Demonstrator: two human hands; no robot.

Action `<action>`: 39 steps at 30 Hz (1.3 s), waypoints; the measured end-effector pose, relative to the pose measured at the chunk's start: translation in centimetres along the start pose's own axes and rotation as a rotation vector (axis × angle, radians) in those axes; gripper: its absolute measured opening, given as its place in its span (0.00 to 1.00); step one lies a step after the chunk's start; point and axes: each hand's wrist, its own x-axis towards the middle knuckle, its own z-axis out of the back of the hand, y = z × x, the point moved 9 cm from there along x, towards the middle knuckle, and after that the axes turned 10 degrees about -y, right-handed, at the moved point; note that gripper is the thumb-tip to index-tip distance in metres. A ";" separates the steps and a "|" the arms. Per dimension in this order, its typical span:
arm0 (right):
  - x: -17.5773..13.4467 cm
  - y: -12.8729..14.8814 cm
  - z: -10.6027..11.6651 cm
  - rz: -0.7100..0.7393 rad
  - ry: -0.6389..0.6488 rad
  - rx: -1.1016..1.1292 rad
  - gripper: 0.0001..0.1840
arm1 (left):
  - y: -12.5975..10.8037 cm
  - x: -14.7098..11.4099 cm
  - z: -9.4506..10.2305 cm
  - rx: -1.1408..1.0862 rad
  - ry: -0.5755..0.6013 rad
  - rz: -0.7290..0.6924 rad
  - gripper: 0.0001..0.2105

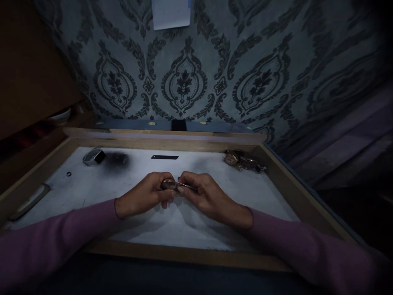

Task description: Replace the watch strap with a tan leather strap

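In the head view my left hand (144,191) is closed on a round watch (168,184) with a gold-brown rim, pinched between thumb and fingers. Close against it on the right, my right hand (211,198) grips a thin metal tool (188,187). The tool's near end meets the watch's right edge; its exact kind is too dim to make out. Both hands hover over the white bottom of a shallow wooden tray (172,141). Fingers cover part of the watch and most of the tool.
Several watches (242,160) lie in the back right corner. A flat black strip (165,157) lies at the back centre. On the left are a silver-and-black square object (93,157), a small dark ring (68,174) and an olive curved piece (30,203). Wooden walls surround everything.
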 end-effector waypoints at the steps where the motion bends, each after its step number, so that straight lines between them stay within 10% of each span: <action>1: 0.0 -0.1 0.0 -0.001 -0.006 0.000 0.11 | -0.1 0.0 0.0 -0.003 0.004 0.000 0.05; 39: -0.1 -0.6 0.7 -0.053 -0.032 0.026 0.06 | 1.0 0.2 -0.4 -0.200 0.039 0.141 0.08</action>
